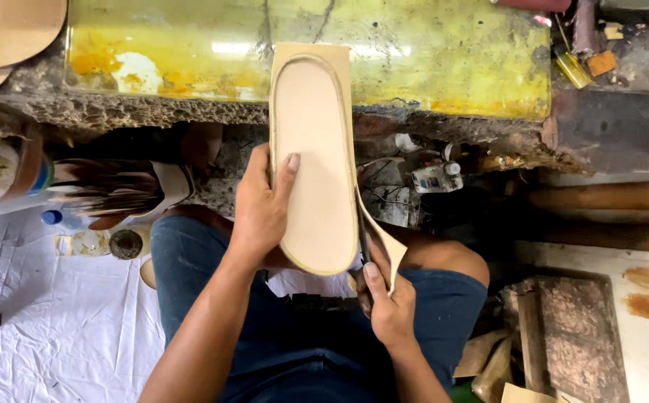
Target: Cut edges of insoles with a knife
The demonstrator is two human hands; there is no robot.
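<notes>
Two hands work one tan shoe sole (315, 160) at a yellow-stained workbench (429, 60).
Left hand (261, 209) grips the sole's edge; right hand (388, 302), below the bench, closes on a knife (362, 242).

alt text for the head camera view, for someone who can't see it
Seen from above, a seated person's left hand steadies a tan shoe sole against a yellow-stained workbench, while the right hand works a dark blade along its edge, peeling off a trimmed strip.
</notes>
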